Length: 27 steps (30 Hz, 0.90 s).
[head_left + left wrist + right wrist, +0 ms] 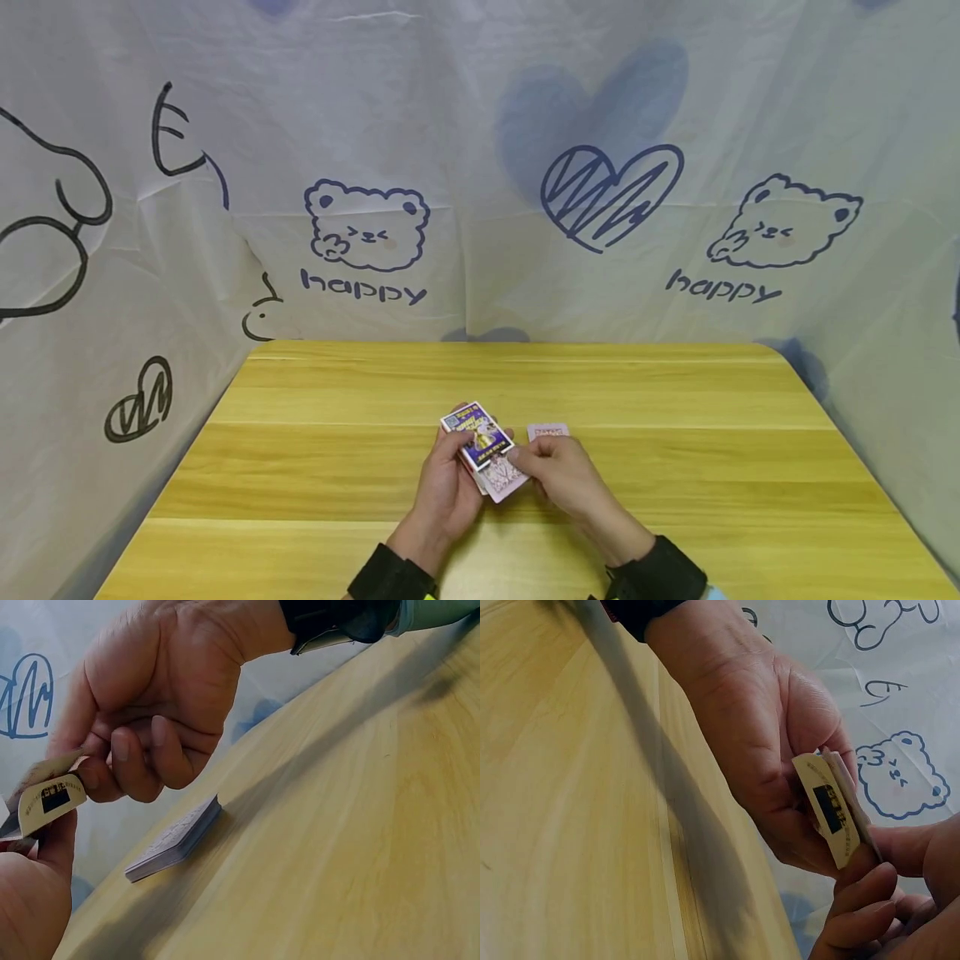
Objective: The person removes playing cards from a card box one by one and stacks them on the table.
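My left hand (448,487) holds a small playing-card box (480,433) with a purple and yellow front, thumb across its face. At the box's near end a red-and-white patterned playing card (502,477) sticks out, and my right hand (566,475) pinches it between thumb and fingers. In the right wrist view a cream box flap (829,810) with dark print stands folded outward beside the card. A stack of playing cards (174,840) lies on the table below the hands; in the head view the right hand partly covers it.
The wooden table (300,467) has pale fabric walls (465,125) at its back and sides, drawn with bears, hearts and lettering. Black bands (656,571) circle both wrists.
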Tool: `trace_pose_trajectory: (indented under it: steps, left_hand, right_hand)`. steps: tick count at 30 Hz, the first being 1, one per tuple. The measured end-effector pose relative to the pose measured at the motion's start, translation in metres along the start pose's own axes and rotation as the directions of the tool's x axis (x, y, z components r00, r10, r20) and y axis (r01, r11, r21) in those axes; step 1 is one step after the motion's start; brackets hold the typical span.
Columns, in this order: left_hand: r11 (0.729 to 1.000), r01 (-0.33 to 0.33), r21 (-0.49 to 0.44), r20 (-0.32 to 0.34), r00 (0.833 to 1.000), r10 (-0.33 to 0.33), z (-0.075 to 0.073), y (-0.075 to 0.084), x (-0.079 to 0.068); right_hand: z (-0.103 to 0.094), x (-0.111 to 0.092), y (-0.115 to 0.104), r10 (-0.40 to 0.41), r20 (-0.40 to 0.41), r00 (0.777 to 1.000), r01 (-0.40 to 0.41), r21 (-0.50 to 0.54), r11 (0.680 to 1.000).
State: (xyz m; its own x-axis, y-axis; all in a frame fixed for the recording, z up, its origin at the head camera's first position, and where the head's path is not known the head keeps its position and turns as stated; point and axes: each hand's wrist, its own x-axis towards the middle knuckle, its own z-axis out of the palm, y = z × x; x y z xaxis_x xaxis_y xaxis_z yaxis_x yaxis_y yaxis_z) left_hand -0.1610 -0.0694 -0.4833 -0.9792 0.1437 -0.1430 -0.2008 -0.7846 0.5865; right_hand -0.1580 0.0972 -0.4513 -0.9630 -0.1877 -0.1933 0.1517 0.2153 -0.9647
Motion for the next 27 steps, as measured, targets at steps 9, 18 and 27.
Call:
trace_pose_trajectory:
  steps: [9,18,27]
  left_hand:
    - [0.999,0.014,0.034,-0.041,0.999,-0.013,-0.004,0.002,0.004]
    - [1.0,0.018,0.005,-0.095,0.995,-0.018,-0.011,0.009,0.009]
    - [0.999,0.033,-0.033,-0.142,0.989,-0.038,-0.014,0.015,0.014]
  right_hand:
    - [-0.007,-0.002,-0.001,-0.043,0.11,0.993,0.054,-0.098,0.994]
    - [-0.03,-0.007,-0.016,-0.058,0.267,0.962,0.097,-0.135,0.986]
    - [-0.064,0.002,-0.022,-0.085,0.047,0.995,0.091,-0.144,0.985]
